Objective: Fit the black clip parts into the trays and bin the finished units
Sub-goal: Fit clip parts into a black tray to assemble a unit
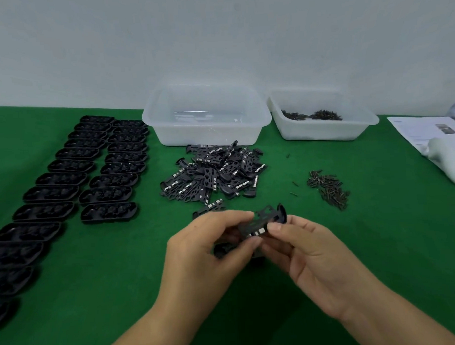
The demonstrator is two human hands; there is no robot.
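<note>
Nearest: left hand (198, 253) and right hand (309, 257) meet over the green table cover (96, 293), both pinching one black clip part (264, 222) between thumbs and fingertips; a second dark piece (224, 248) sits under the left fingers, too blurred to identify.

Just beyond, one loose clip part (209, 209) lies flat. Behind it, the heap of clip parts (213, 170). To its right, well apart, a small pile of dark pins (327, 188), a few strays beside it.

Left side: two rows of black trays (74, 177), running from the near edge to far.

Far: clear bin (206, 116), beside it a second bin (322, 114) holding small dark pieces. Far right edge: printed sheet (423, 129), with a white object (445, 159) on it.
</note>
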